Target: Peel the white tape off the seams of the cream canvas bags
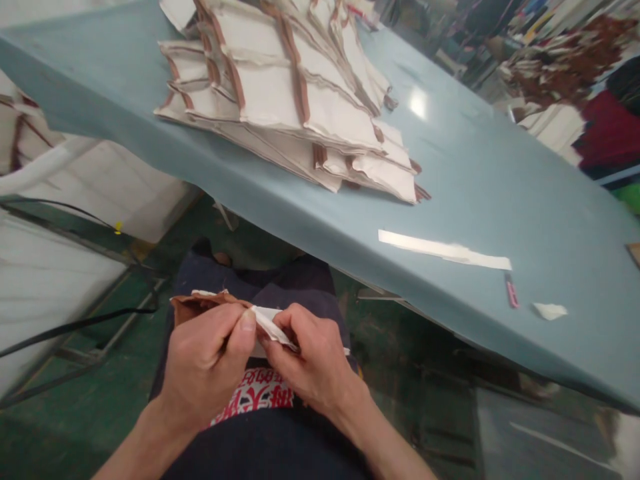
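Observation:
Above my lap I hold a folded piece of white and brown fabric [270, 323] between both hands. My left hand [213, 350] is closed, its thumb and forefinger pinching the fabric near its middle; the brown part sticks out behind the knuckles. My right hand [313, 347] grips the white end, with the fingers curled around it. The two hands are close together, a short stretch of white showing between them. Most of the piece is hidden by my fingers. On the table above lies a stack of cream fabric pieces [270, 87] with brown strips.
The blue-covered table [480, 167] slants across the view. A white strip [443, 249], a small pink tool [511, 291] and a white scrap [550, 311] lie near its front edge. Heaped brown and dark red cloth [613, 127] sits at far right. A black cable [75, 325] runs at left.

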The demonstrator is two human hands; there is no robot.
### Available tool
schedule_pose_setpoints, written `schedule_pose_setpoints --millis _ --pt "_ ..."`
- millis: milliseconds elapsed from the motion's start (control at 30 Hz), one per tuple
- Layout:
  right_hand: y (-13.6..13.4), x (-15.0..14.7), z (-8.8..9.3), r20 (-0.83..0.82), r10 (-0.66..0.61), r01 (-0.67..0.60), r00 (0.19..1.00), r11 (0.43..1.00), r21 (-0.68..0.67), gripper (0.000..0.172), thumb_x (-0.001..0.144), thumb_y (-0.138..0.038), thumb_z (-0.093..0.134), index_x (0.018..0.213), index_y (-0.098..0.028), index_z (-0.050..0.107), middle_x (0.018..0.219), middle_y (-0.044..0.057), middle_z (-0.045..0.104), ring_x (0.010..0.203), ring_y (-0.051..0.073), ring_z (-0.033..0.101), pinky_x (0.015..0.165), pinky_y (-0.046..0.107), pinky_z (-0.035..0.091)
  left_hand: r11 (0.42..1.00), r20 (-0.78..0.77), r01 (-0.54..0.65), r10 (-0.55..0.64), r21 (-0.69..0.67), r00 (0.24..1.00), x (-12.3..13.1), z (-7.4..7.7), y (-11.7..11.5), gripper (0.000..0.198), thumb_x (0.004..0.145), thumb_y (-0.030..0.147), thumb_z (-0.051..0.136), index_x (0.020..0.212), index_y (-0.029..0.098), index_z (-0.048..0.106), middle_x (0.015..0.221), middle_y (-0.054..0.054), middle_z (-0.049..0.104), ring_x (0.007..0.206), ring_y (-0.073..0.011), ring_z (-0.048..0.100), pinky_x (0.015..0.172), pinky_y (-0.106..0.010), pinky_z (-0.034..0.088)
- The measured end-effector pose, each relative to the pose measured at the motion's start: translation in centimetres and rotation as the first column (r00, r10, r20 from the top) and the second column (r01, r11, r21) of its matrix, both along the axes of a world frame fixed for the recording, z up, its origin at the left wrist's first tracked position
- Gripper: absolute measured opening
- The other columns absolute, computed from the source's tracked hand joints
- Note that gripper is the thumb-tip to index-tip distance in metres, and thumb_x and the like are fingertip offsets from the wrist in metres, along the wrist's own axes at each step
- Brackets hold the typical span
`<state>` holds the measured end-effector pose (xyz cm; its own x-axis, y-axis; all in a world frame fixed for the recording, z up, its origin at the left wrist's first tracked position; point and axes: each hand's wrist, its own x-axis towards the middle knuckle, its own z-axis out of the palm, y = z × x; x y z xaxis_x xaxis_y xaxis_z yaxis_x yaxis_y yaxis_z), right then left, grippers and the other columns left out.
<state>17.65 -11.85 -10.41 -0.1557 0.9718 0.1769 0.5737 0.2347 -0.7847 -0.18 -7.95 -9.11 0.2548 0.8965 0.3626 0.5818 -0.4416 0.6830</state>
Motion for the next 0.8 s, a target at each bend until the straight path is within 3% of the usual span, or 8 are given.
schedule_pose_setpoints --millis 67,133,233,300,433,533,667,800 --pt "0.5 0.9 0.1 0.081 0.053 -0.061 0.995 0.993 0.1 0.014 0.108 -0.026 0.062 0.095 -0.023 0.066 0.078 -0.001 0.072 0.061 0.014 0.062 0.06 0.027 0.039 0.996 -0.026 -0.015 0.017 0.086 0.999 0.3 -0.2 -0.1 0.037 0.112 0.021 0.05 0.078 0.023 0.067 0.071 0.001 0.077 0.064 -0.0161 0.074 0.07 -0.027 0.054" --pt "0.9 1.6 0.3 0.155 0.057 -0.081 0.986 0.985 0.151 0.013 0.109 -0.024 0.061 0.097 -0.023 0.067 0.08 0.0 0.074 0.063 0.015 0.065 0.062 0.027 0.041 0.997 -0.011 -0.042 0.043 0.068 0.999 0.6 -0.2 0.1 0.035 0.112 0.022 0.051 0.083 0.023 0.069 0.077 0.0 0.082 0.068 -0.0168 0.077 0.07 -0.027 0.054" --pt "1.0 2.2 0.2 0.182 0.026 -0.051 0.983 0.99 0.134 0.01 0.106 -0.023 0.061 0.097 -0.024 0.066 0.078 0.0 0.074 0.064 0.016 0.066 0.063 0.027 0.042 0.982 0.077 -0.051 0.066 -0.182 0.995 1.2 0.2 0.5 0.033 0.11 0.032 0.057 0.083 0.023 0.074 0.071 0.003 0.077 0.06 -0.0157 0.07 0.058 -0.026 0.049" --pt "0.7 2.3 -0.1 0.142 0.008 -0.017 0.99 0.998 0.059 0.009 0.103 -0.024 0.062 0.095 -0.024 0.064 0.075 -0.001 0.072 0.061 0.015 0.063 0.06 0.026 0.041 0.927 0.163 -0.019 0.086 -0.374 0.983 1.5 0.5 0.7 0.038 0.107 0.041 0.061 0.076 0.024 0.073 0.063 0.004 0.069 0.055 -0.0157 0.062 0.052 -0.026 0.046" --pt "-0.2 1.8 -0.3 -0.167 -0.039 0.007 0.985 0.981 -0.193 0.017 0.099 -0.035 0.067 0.088 -0.026 0.058 0.064 -0.008 0.057 0.051 0.012 0.046 0.054 0.024 0.034 0.749 0.406 0.075 0.269 -0.658 0.873 2.7 0.3 0.1 0.049 0.098 0.058 0.073 0.064 0.024 0.064 0.061 0.002 0.058 0.057 -0.0155 0.052 0.052 -0.025 0.046" --pt "-0.4 1.4 -0.4 -0.466 -0.109 -0.081 0.878 0.926 -0.369 0.035 0.095 -0.05 0.074 0.083 -0.027 0.051 0.062 -0.01 0.05 0.051 0.01 0.04 0.051 0.022 0.032 0.66 0.468 0.14 0.35 -0.738 0.811 3.9 -0.1 -0.3 0.054 0.099 0.068 0.067 0.069 0.024 0.062 0.062 0.001 0.056 0.055 -0.0158 0.049 0.048 -0.027 0.046" --pt "0.0 1.6 -1.0 -0.627 -0.155 -0.171 0.763 0.888 -0.428 0.05 0.09 -0.061 0.082 0.081 -0.027 0.047 0.063 -0.01 0.047 0.052 0.009 0.036 0.049 0.022 0.032 0.638 0.451 0.136 0.362 -0.758 0.816 4.3 -0.6 -0.4 0.06 0.097 0.075 0.069 0.069 0.022 0.061 0.06 0.001 0.057 0.054 -0.0154 0.05 0.048 -0.026 0.045" --pt "0.3 2.2 -1.3 -0.633 -0.13 -0.196 0.763 0.887 -0.418 0.041 0.092 -0.05 0.081 0.083 -0.027 0.048 0.063 -0.012 0.045 0.053 0.009 0.035 0.05 0.022 0.029 0.727 0.321 0.002 0.3 -0.686 0.898 2.9 -1.2 -0.5 0.059 0.108 0.068 0.057 0.078 0.02 0.074 0.066 -0.003 0.068 0.058 -0.0186 0.059 0.049 -0.027 0.048"
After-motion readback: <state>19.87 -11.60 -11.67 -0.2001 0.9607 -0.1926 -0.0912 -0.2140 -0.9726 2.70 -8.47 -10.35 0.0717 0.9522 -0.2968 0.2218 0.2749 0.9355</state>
